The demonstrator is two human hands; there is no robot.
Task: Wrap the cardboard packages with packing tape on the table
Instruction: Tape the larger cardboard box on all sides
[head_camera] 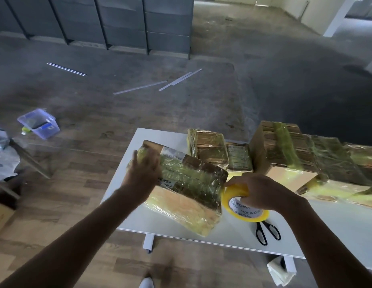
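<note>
Found package [181,183] mid-wrap at centre frame, lying on counter [326,235]. Noted left grip [144,169] on its upper-left end, blurred; cannot tell whether curled or flat. Noted right grip [258,192] clasping tape roll [241,204] just beside package's right corner. Judged next: draw tape round, steady package, keep strip flat.

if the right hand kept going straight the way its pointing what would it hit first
Probably the taped package under the left hand: the right hand, gripping the tape roll, points left at its near end, though depth is unclear.
</note>
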